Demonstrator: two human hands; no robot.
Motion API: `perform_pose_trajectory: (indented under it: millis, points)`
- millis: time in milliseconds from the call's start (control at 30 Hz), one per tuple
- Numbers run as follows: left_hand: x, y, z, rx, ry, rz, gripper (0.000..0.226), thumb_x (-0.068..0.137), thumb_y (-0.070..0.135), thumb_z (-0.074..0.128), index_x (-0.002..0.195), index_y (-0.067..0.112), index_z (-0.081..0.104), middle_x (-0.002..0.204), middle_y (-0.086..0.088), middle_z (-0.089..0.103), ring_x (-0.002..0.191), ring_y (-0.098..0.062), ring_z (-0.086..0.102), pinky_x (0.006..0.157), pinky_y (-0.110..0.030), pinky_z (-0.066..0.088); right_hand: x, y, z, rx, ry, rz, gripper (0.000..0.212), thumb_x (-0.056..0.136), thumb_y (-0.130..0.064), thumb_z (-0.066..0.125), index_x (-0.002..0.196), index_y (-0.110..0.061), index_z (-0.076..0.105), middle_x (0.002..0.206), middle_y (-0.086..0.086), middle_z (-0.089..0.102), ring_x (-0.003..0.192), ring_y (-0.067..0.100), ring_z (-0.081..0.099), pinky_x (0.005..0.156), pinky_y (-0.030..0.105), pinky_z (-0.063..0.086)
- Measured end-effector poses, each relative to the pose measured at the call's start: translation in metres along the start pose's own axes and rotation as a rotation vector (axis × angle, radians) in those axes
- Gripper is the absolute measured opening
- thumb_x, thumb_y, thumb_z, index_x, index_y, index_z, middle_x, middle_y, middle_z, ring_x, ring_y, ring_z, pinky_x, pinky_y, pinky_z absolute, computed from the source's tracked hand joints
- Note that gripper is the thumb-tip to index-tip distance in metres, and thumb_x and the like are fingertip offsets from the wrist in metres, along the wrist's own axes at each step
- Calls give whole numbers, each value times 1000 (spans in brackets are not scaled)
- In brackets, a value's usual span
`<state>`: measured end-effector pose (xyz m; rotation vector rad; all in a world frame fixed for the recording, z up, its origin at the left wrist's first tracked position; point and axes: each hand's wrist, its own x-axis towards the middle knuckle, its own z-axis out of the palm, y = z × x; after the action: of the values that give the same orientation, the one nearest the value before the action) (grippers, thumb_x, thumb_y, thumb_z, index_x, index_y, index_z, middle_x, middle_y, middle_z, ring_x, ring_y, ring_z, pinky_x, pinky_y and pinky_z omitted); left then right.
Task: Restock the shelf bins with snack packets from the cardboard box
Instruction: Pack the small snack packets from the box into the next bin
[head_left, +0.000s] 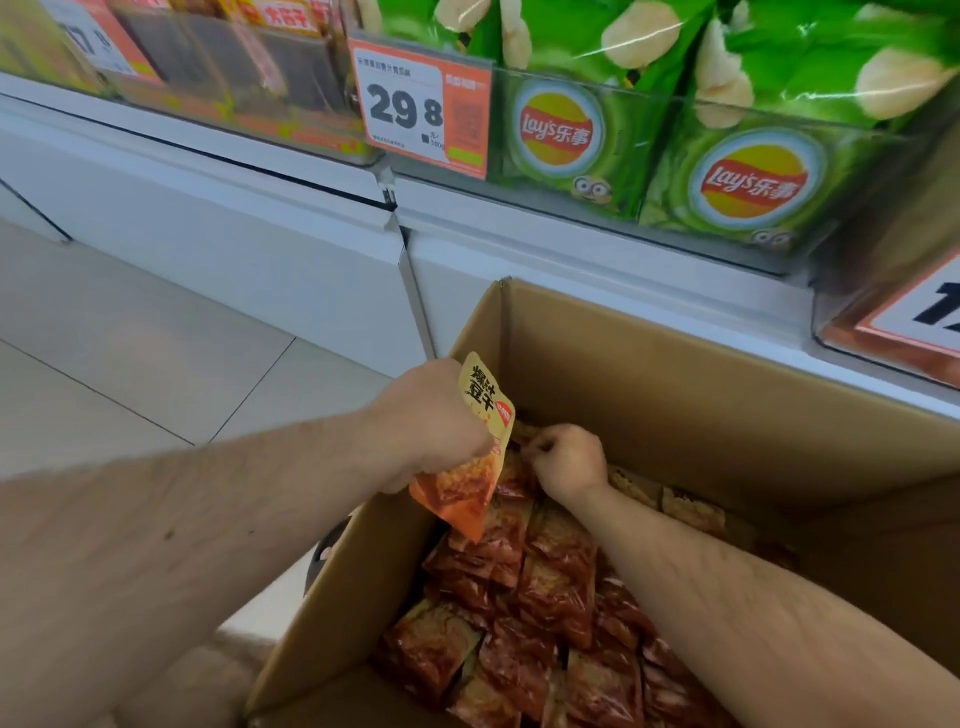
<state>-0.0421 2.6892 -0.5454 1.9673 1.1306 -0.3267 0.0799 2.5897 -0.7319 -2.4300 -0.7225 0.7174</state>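
A snack packet (470, 457) was gripped upright in the left hand (431, 421), fingers curled round its middle, held just above the near-left wall of the cardboard box (675, 374), apparently to free the other hand for gathering more. The right hand (566, 460) was curled down among the packets in the box (545, 597), seemingly pinching one. The shelf bins (701, 104) stood above, at the far side.

The left hand (434, 421) hides the near side of the snack packet (470, 457) it grips. The right hand (569, 460) curls its fingertips under, so what they pinch among the packets in the cardboard box (675, 374) cannot be told. The price tag (906, 312) at right is cut by the edge. The upper-left shelf bins (223, 67) are blurred, their contents unreadable.
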Motion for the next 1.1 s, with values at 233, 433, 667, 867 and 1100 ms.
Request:
perform_pose_trajectory:
  millis: [233, 433, 667, 867, 1100]
  points:
    - [-13, 6, -6, -427, -212, -162, 24, 90, -5, 58, 112, 1, 56, 98, -19, 69, 82, -32, 69, 60, -36, 56, -85, -11, -92, 122, 200, -118, 15, 100, -23, 51, 88, -14, 50, 81, -2, 62, 74, 18, 59, 63, 29, 39]
    - [-39, 18, 2, -675, -269, -259, 26, 92, 2, 49, 118, 0, 49, 99, -22, 65, 78, -36, 66, 64, -43, 56, -167, -11, -147, 82, 274, -428, 5, 100, -22, 52, 102, -18, 50, 118, -4, 66, 109, 13, 61, 90, 14, 48]
    - [-74, 49, 16, -881, -446, -48, 45, 94, 36, 45, 123, 9, 67, 117, -18, 70, 109, -39, 66, 96, -55, 50, -199, -9, -178, -262, 338, -926, 15, 95, -23, 51, 98, -10, 57, 133, 12, 61, 120, 20, 60, 116, 36, 34]
    - [-98, 58, 25, -797, -366, 293, 25, 93, 0, 60, 116, 7, 68, 104, -13, 75, 96, -28, 72, 81, -39, 56, -219, -22, -203, -343, 410, -1012, 13, 71, -20, 66, 81, -13, 71, 127, 3, 66, 105, 18, 62, 108, 41, 40]
    - [-117, 75, 21, -672, -246, 529, 37, 88, -7, 66, 115, 17, 62, 104, -5, 75, 101, -25, 71, 94, -45, 54, -226, -55, -264, 267, 318, -299, 57, 75, -30, 82, 122, -34, 50, 102, -17, 61, 59, -1, 54, 62, 18, 46]
